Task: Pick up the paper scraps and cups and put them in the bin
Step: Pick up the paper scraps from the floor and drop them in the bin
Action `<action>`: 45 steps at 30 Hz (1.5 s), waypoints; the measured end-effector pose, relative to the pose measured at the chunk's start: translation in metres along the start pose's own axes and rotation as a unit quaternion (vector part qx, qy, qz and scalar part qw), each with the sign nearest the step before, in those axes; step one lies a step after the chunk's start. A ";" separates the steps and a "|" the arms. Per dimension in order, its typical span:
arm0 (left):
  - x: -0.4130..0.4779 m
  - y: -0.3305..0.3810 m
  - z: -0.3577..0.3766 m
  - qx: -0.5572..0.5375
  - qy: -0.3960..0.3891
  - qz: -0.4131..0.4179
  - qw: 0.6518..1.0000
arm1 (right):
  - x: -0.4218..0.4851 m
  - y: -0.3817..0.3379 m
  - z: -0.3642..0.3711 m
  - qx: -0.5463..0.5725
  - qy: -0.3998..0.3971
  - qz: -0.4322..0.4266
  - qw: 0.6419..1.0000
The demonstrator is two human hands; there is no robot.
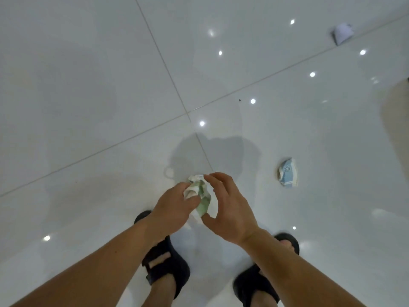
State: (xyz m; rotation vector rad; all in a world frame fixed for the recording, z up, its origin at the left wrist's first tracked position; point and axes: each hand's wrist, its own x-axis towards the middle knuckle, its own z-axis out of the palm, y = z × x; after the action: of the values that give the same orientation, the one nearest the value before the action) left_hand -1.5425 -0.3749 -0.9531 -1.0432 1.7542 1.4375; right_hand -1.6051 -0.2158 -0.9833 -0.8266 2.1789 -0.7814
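A crumpled green and white paper scrap (202,197) is held between both my hands above the floor, in the lower middle of the head view. My left hand (174,207) grips its left side with curled fingers. My right hand (230,204) holds its right side between the thumb below and the fingers above. A crushed blue and white paper cup (287,172) lies on the floor to the right of my hands. Another white paper piece (343,33) lies far off at the upper right. No bin is in view.
The floor is glossy white tile (110,85) with grey joints and bright reflections of ceiling lights. My two feet in black sandals (166,262) stand below my hands. A beige shape (398,120) reaches in from the right edge.
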 end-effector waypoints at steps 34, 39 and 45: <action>-0.320 0.226 -0.367 -0.037 0.249 0.072 0.965 | 0.087 -0.476 -0.294 -0.223 -0.052 -0.014 0.973; -0.363 0.294 -0.437 -0.004 0.276 0.089 0.957 | 0.116 -0.548 -0.352 -0.205 -0.039 -0.016 0.978; -0.353 0.381 -0.500 0.023 0.290 0.083 0.953 | 0.200 -0.585 -0.418 -0.208 -0.046 -0.016 0.977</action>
State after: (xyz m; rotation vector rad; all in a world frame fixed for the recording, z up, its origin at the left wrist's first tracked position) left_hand -1.6996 -0.7657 -0.3680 -1.4226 2.3201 1.2516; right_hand -1.8413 -0.6042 -0.3920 -1.0816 2.2815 -0.2919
